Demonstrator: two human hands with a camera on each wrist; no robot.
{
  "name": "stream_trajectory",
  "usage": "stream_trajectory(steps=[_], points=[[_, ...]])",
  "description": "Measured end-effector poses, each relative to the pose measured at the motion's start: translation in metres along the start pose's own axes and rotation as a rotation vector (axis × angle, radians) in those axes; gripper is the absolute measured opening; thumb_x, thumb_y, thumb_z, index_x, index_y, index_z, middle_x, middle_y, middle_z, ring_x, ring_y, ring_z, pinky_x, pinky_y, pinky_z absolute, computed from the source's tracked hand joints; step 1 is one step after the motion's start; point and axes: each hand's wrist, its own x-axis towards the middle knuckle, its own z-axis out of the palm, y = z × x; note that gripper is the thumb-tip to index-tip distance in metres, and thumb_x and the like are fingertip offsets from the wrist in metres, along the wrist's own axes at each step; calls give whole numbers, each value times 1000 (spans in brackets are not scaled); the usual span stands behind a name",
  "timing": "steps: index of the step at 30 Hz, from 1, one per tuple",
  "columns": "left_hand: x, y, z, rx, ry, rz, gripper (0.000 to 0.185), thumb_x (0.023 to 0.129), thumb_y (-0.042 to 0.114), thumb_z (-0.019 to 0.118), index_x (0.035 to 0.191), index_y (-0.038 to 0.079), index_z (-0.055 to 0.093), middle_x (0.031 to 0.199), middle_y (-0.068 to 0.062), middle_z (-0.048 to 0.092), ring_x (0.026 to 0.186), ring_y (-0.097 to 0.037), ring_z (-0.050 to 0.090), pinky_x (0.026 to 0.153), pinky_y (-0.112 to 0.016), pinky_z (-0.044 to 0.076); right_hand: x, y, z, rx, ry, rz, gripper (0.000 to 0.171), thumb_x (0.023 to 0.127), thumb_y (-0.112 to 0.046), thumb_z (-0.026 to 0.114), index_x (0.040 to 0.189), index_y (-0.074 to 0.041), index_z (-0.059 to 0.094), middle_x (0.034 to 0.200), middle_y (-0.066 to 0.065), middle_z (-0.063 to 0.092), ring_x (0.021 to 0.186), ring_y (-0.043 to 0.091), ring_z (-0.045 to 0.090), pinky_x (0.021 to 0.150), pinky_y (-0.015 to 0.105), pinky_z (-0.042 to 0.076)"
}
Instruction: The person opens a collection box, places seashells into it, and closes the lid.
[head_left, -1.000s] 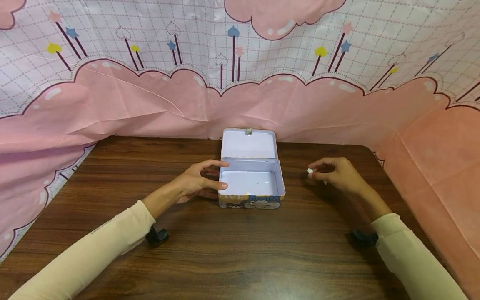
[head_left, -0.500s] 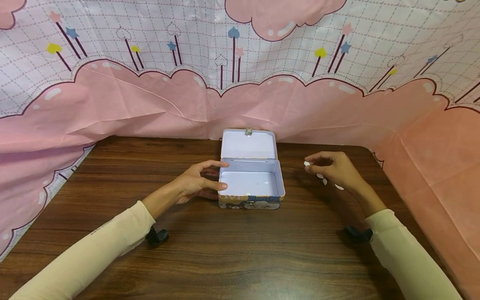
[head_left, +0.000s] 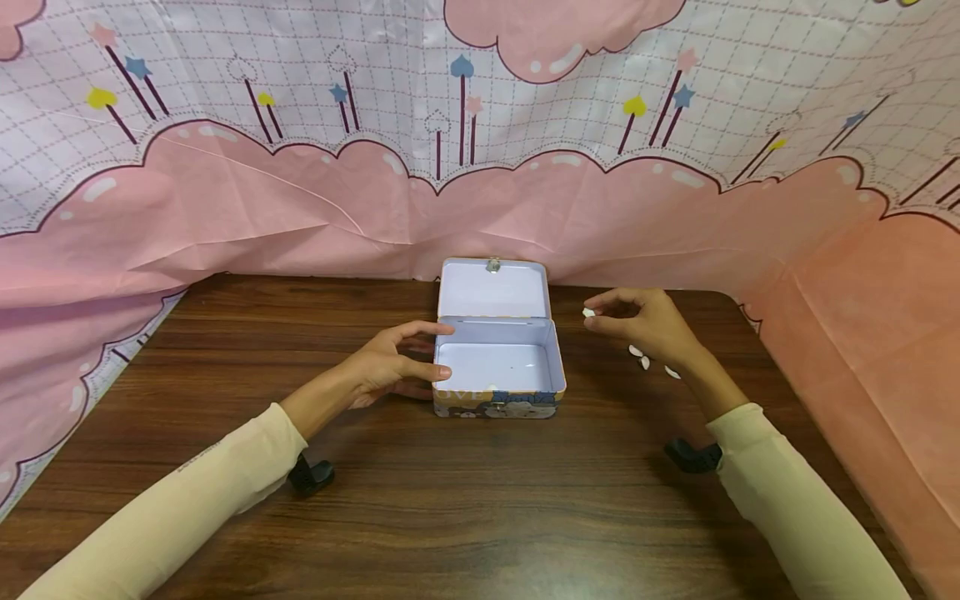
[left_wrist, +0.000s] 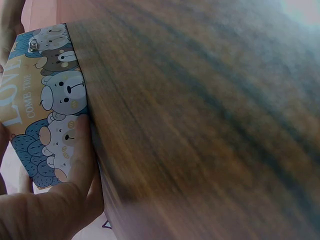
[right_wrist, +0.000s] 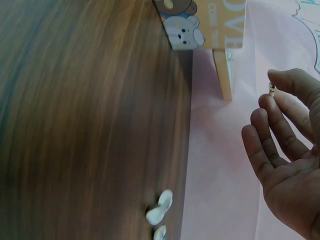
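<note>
Left hand (head_left: 390, 362) grips the near end of an open tin (head_left: 498, 406), finger and thumb over the rim, apparently steadying it. Above the tabletop (head_left: 487, 508), right hand (head_left: 651, 325) pinches a white piece (head_left: 588, 313) by its fingertips, likely because it is tiny. Three similar shells (head_left: 645, 363) lie beside that wrist. The lid (head_left: 495, 288), beyond the left hand, stands back, leaving the inside reachable.

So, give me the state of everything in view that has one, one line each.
Tin box: upright, open
Lid: swung back, raised behind the box
Clasp: unfastened
Left hand: holding the box's left end
Right hand: pinching a small white piece
Three loose white pieces: lying on the table
</note>
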Motion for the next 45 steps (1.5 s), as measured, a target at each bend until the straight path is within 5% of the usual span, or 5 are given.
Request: stream_trajectory(steps=[27,45], points=[[0,-3,0,-3,5,-1,78,82,10,90,149,26,55,158,-22,32,114,-35,67,93,-52,65,13,-39,44,39,-61,-148,28,89,-32,85,113,-18,80,103,1,77,88,20,71,69,28,61],[-2,-1,0,-3,10,1,77,81,9,90,148,26,56,157,-23,32,113,-34,66,93,-53,64,19,-53,71,38,-112,-152,25,88,-32,86,110,-23,80,100,-1,77,87,21,71,74,31,62]])
